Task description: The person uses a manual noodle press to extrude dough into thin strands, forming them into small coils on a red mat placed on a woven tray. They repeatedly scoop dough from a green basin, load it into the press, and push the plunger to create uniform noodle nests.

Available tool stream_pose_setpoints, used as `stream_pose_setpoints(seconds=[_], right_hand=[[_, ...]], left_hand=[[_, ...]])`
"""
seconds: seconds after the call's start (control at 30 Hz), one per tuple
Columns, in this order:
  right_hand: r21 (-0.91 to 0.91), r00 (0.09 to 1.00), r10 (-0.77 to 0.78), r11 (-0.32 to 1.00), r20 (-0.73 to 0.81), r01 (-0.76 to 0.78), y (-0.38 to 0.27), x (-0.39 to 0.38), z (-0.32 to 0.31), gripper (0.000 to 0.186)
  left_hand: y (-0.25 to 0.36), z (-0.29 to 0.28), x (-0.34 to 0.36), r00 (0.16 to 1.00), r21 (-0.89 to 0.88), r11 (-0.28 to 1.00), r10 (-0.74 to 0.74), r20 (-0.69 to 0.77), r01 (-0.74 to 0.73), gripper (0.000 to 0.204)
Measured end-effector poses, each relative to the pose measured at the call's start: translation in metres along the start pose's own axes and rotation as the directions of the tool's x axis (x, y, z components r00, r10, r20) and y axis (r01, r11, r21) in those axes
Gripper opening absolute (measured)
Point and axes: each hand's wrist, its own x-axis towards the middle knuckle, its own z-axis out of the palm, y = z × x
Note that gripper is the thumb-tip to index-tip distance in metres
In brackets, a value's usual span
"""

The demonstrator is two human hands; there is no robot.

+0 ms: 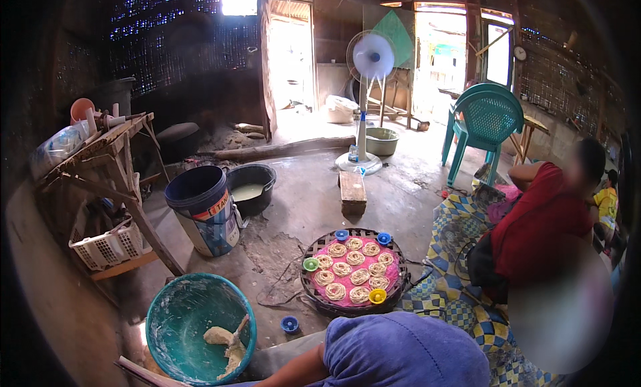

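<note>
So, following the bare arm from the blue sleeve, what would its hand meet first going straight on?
Possibly the green basin, but the bare arm leaves the lower edge; hand unseen, depth unclear.

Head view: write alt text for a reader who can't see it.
Coils of pale strands lie on a pink sheet in a round tray, with a teal basin of pale dough to its left. An arm in a blue sleeve shows below; a person in red is at right, a fan and green chairs farther back.
</note>
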Motion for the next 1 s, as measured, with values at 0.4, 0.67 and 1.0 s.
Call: stream_pose_setpoints(seconds=[0.4,0.67,1.0], right_hand=[[0.199,0.988,0.094,0.973,0.124,-0.118,0.028,0.008,-0.002,0.05],[-0.012,0.987,0.045,0.999,0.156,-0.044,0.013,0.002,-0.007,0.077],[0.0,0.957,-0.152,0.988,0.248,0.157,0.004,-0.016,0.02,0.07]], left_hand=[[-0.145,-0.088,-0.208,0.832,-0.049,0.921,-0.371,-0.411,0.387,0.054],[-0.116,-0.082,-0.647,0.174,-0.26,0.55,-0.616,-0.768,0.794,0.061],[0.061,-0.071,-0.638,-0.114,-0.09,-0.094,-0.963,-0.245,0.991,0.05]])
